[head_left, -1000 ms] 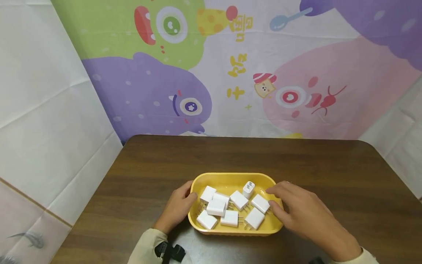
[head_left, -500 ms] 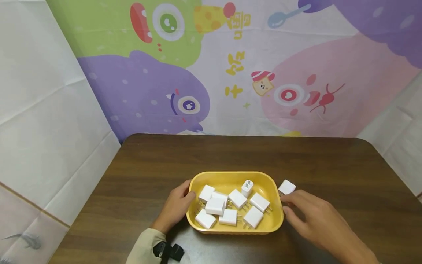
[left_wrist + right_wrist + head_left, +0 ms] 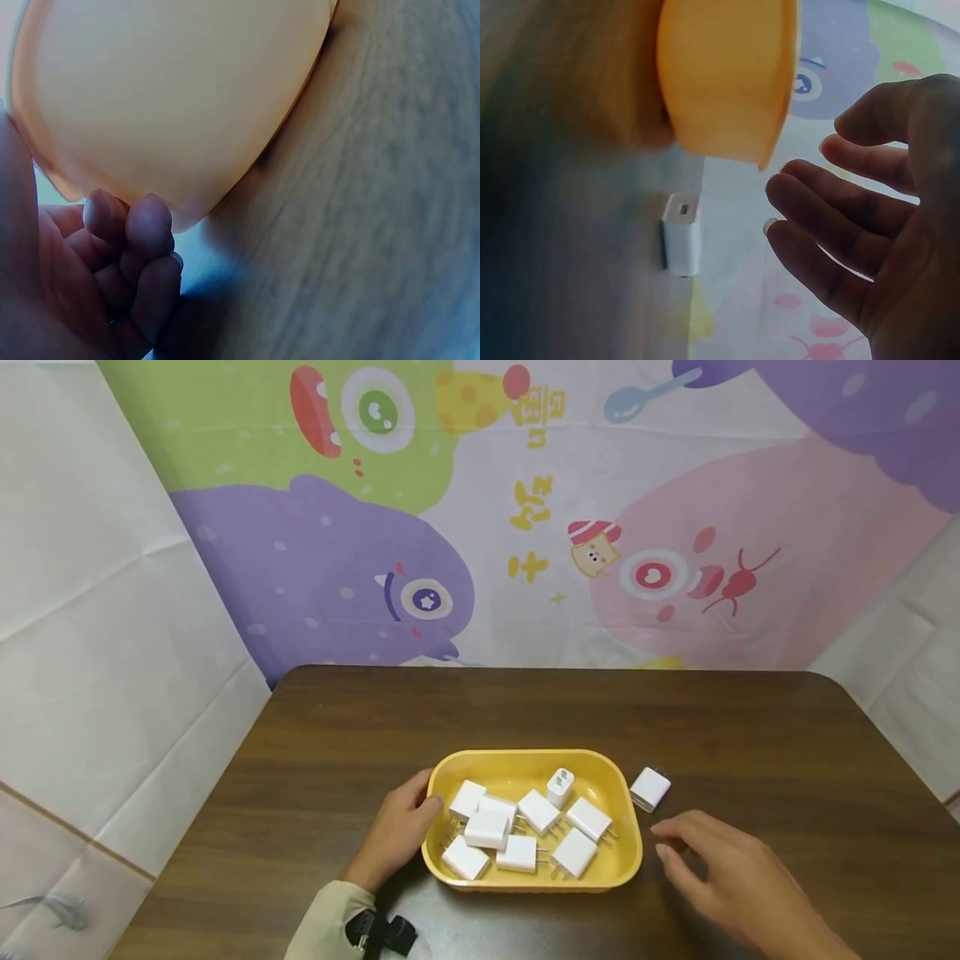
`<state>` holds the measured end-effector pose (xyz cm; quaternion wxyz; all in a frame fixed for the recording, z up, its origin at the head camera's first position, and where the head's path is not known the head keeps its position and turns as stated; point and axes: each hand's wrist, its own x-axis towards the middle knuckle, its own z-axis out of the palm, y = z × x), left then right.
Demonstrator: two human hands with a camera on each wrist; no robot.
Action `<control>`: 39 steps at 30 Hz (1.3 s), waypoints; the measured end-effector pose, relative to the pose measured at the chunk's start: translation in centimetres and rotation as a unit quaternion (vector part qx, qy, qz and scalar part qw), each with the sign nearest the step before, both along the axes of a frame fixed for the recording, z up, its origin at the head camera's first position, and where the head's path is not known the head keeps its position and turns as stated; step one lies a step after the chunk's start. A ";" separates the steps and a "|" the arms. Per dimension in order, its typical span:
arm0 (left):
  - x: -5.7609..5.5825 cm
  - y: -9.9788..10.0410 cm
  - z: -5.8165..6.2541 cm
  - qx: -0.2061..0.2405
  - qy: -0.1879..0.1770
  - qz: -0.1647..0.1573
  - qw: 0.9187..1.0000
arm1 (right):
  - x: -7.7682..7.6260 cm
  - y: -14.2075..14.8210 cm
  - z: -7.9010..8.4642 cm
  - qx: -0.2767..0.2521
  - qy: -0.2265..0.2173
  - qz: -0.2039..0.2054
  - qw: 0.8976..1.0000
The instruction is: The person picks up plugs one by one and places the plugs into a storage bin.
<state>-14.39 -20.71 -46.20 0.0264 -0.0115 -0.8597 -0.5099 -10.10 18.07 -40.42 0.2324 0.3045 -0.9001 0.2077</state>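
Observation:
A yellow plastic tray (image 3: 525,763) stands on the table and holds several white USB charger plugs (image 3: 487,828), some piled on each other at its left. My left hand (image 3: 396,828) grips the tray's left end, thumb over the rim; in the left wrist view its fingers (image 3: 150,225) curl against the outer wall. One charger plug (image 3: 650,789) lies on the table just outside the tray's right end, with its USB port showing in the right wrist view. Nearer the table's front, my right hand (image 3: 731,877) hovers apart from that plug, fingers loosely bent and holding nothing.
The brown wooden table (image 3: 360,718) reaches back to a cartoon-printed cloth (image 3: 517,627). White sheeting (image 3: 97,568) hangs at the left side. A black strap device (image 3: 378,933) sits on the left wrist.
My right hand has moved from the tray's right rim toward the right and front, away from the charger plug outside the tray, which has come into view. The left hand keeps its grip.

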 end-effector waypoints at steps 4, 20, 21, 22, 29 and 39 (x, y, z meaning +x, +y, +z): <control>0.0 0.0 0.0 -0.001 0.002 0.000 1.000 | 0.1 0.0 -0.4 0.029 -0.022 -0.029 0.999; 0.1 0.0 0.0 0.001 -0.004 0.000 1.000 | -1.7 -0.3 -1.4 0.081 -0.100 -0.073 0.989; 0.1 0.0 0.0 0.002 -0.003 0.001 1.000 | -1.9 -0.3 -1.4 0.083 -0.104 -0.074 0.988; 0.1 0.0 0.0 0.002 -0.003 0.001 1.000 | -2.1 -0.3 -1.5 0.084 -0.109 -0.076 0.987; 0.2 0.0 0.0 0.002 -0.004 0.005 1.000 | -4.0 -0.4 -1.4 0.103 -0.103 -0.095 0.985; 0.2 0.1 0.1 -0.001 -0.002 0.005 1.000 | -6.1 -0.6 -1.5 0.117 -0.141 -0.113 0.977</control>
